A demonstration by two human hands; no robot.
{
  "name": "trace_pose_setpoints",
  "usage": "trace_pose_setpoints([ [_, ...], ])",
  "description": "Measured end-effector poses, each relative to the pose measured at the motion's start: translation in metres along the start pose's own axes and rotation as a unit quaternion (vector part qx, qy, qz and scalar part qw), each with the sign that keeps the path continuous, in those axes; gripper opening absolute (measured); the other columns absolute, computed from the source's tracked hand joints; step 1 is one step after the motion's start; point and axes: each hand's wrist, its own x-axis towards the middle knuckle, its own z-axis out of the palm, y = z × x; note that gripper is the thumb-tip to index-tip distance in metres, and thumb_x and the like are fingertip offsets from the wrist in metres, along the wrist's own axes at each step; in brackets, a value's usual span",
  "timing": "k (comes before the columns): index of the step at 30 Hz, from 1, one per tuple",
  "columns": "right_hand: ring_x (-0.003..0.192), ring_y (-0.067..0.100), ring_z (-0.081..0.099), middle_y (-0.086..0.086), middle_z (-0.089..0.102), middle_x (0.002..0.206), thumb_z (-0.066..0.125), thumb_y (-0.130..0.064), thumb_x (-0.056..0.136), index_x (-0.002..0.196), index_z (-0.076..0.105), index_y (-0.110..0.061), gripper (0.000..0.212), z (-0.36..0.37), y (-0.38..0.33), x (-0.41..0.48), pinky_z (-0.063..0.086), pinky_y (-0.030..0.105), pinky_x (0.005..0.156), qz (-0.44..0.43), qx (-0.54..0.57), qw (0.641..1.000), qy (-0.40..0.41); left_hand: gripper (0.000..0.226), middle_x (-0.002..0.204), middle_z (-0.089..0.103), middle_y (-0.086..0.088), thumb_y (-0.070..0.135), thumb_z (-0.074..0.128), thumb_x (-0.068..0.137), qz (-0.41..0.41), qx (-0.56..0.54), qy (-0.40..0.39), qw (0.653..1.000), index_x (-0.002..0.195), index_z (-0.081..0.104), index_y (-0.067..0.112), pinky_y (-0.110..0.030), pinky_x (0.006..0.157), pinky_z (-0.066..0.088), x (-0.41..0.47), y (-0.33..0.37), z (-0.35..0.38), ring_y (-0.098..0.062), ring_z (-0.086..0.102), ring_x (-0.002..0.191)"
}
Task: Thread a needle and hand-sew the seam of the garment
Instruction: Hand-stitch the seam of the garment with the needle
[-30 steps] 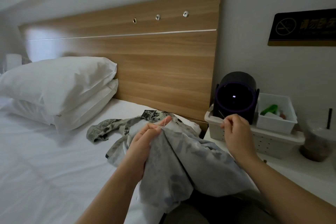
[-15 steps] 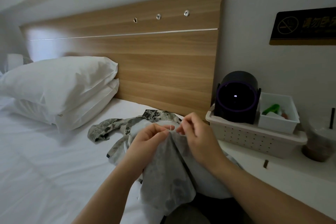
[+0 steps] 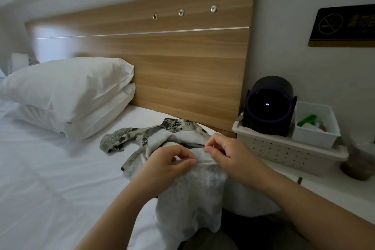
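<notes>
Much here is hard to make out: the thread is not showing at all, and only a thin pale sliver (image 3: 204,161) is lying along the cloth between the two sets of fingertips, too faint to call a needle with certainty. The garment (image 3: 192,195) – grey-green patterned cloth – is draping off the white bed (image 3: 50,178) and over the person's lap, its lower edge hiding behind the forearms. The left hand (image 3: 170,163) is pinching a raised fold of it between thumb and curled fingers. The right hand (image 3: 229,154) is sitting just beside it with thumb and forefinger pressed narrowly together on the same fold; what else, if anything, is between them I cannot tell. At the right edge, a cup (image 3: 358,165) and a dark wall sign (image 3: 343,26) are being cut off by the frame.
</notes>
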Motion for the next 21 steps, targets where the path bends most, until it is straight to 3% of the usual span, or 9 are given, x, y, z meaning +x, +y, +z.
trace_pose_setpoints([
  [4,0.054,-0.005,0.048,-0.012,0.052,0.06,0.055,-0.024,0.094,0.081,0.057,-0.032,0.016,-0.008,0.001,0.001,0.037,0.01,0.053,0.011,-0.04,0.999,-0.035,0.016,0.055,0.056,0.032,0.026,0.069,0.087,0.008,0.027,0.031,0.999,0.073,0.065,0.033,-0.004,0.054,0.036,0.0,0.0,0.001,0.007,0.046,0.05],
  [9,0.056,-0.005,0.049,-0.011,0.057,0.067,0.056,-0.023,0.093,0.085,0.063,-0.03,0.013,-0.012,0.001,0.001,0.039,0.011,0.056,0.029,-0.048,0.996,-0.074,0.017,0.052,0.053,0.034,0.027,0.068,0.087,0.022,0.047,0.031,0.998,0.072,0.064,0.034,-0.004,0.051,0.036,-0.002,0.001,0.0,0.007,0.046,0.046],
  [14,0.075,0.006,0.058,-0.007,0.066,0.085,0.055,-0.028,0.094,0.086,0.064,-0.031,0.012,-0.019,-0.001,0.0,0.046,0.023,0.07,0.042,-0.038,0.993,-0.106,0.017,0.05,0.052,0.032,0.025,0.067,0.088,0.023,0.038,0.035,0.998,0.073,0.063,0.032,-0.006,0.05,0.035,-0.002,0.0,0.0,0.004,0.043,0.044],
  [18,0.073,0.003,0.054,-0.001,0.066,0.089,0.055,-0.027,0.094,0.089,0.066,-0.028,0.012,-0.024,-0.001,0.0,0.046,0.025,0.074,0.049,-0.017,0.99,-0.134,0.017,0.051,0.053,0.031,0.023,0.067,0.088,0.029,0.028,0.023,0.999,0.074,0.063,0.031,-0.006,0.051,0.035,0.0,-0.001,0.0,0.003,0.042,0.045],
  [21,0.078,0.011,0.054,0.011,0.065,0.096,0.055,-0.025,0.094,0.092,0.067,-0.023,0.012,-0.028,0.0,0.001,0.047,0.033,0.081,0.062,0.003,0.986,-0.154,0.016,0.059,0.057,0.031,0.022,0.067,0.088,0.028,0.015,0.008,0.999,0.075,0.064,0.03,-0.005,0.055,0.037,0.0,-0.002,0.0,0.007,0.046,0.051],
])
